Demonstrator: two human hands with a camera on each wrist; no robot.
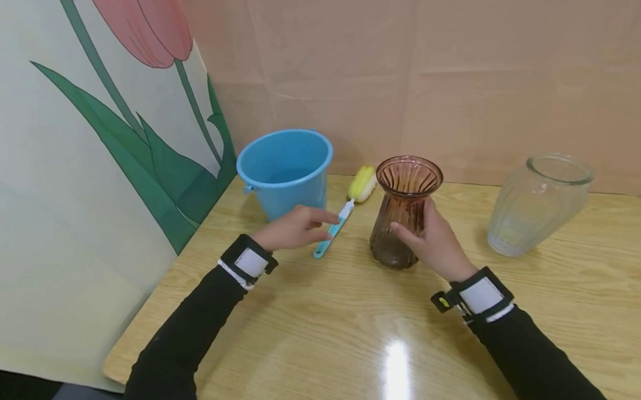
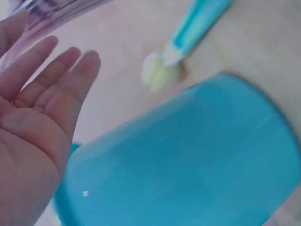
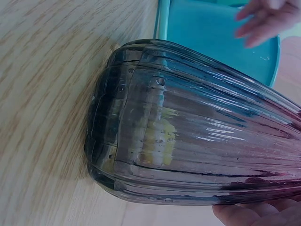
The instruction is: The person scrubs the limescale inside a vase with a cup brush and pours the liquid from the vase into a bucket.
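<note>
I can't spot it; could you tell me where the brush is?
In the head view, the brush lies between the blue bucket and brown vase, by the left hand.

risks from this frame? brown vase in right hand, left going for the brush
1. The right hand holds the brown ribbed vase from one side only; smooth glass could slip or tip on the glossy table.
2. The left hand is open, fingers just reaching the brush, with no grip on it; the brush lies close to the blue bucket and vase, so a sweep might knock either.
3. The clear vase stands unheld to the right, exposed to an elbow.
</note>
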